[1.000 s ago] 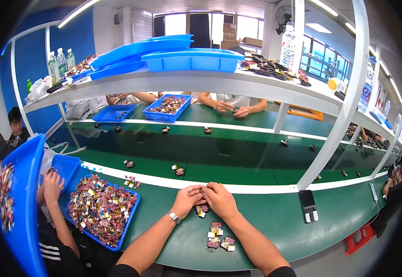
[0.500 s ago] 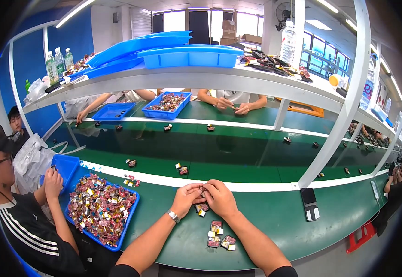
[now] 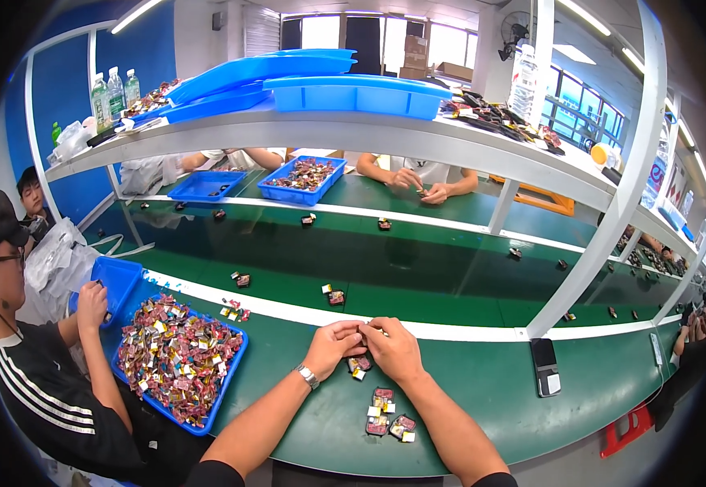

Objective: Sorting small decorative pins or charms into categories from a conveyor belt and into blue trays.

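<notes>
My left hand (image 3: 335, 351) and my right hand (image 3: 393, 349) meet over the green bench, fingertips pinched together. Between them is a small electronic part (image 3: 362, 342), mostly hidden by the fingers. Just below my fingers lies another part (image 3: 359, 367) with a white and yellow piece on it. Nearer to me, between my forearms, rests a small group of dark-framed parts (image 3: 381, 410) with reddish faces and white tabs. One more part (image 3: 402, 428) sits tilted beside that group.
Left of me stands a blue tray (image 3: 242, 357) heaped with similar parts, beside a seated co-worker (image 3: 45, 390). A dark flat device (image 3: 544, 367) lies to the right. Across a white rail, the green belt (image 3: 418, 280) carries scattered parts. A white post (image 3: 613, 203) supports the shelf (image 3: 353, 134) overhead.
My view has shifted slightly, so the scene sits a little further right. Both hands stay together with small finger movements. Across the belt at left, a co-worker's reaching hand has drawn back.
</notes>
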The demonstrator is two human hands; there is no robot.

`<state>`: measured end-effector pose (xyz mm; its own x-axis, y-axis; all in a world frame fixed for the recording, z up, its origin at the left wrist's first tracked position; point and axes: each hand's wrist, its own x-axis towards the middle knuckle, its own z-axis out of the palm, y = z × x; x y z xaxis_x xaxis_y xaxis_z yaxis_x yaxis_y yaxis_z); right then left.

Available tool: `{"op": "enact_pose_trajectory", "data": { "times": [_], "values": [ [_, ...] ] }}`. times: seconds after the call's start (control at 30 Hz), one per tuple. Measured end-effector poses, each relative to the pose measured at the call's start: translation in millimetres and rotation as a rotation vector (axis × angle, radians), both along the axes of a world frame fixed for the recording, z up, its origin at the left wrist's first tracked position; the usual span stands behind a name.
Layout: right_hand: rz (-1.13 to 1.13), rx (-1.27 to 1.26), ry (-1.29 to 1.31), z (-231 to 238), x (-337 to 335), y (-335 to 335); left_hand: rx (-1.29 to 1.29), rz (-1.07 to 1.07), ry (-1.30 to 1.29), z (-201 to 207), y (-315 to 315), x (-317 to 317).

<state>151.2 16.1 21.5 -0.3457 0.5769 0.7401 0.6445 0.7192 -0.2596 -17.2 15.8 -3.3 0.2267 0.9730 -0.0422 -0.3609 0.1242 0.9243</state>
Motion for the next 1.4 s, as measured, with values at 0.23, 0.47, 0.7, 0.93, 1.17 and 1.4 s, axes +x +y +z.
{"op": "enact_pose_trajectory", "data": {
  "times": [0.23,0.47,0.7,0.93,1.17,1.4],
  "values": [
    [0.054,0.017,0.006,0,-3,1,0.014,0.014,0.005,1,-3,-4],
    [0.139,-0.171,0.13,6,2,-2,0.02,-0.015,0.022,1,-2,-1],
    [0.172,-0.134,0.009,9,15,3,0.054,-0.016,0.071,1,-3,-1],
    [0.115,-0.219,0.107,-4,19,2,0.056,-0.059,0.089,-4,2,6],
    [0.027,-0.375,0.428,-12,-2,0,0.061,-0.037,0.121,0,-4,0],
    [-0.045,-0.08,0.184,-4,0,-5,0.044,-0.021,0.076,1,-2,0]
  ]
}}
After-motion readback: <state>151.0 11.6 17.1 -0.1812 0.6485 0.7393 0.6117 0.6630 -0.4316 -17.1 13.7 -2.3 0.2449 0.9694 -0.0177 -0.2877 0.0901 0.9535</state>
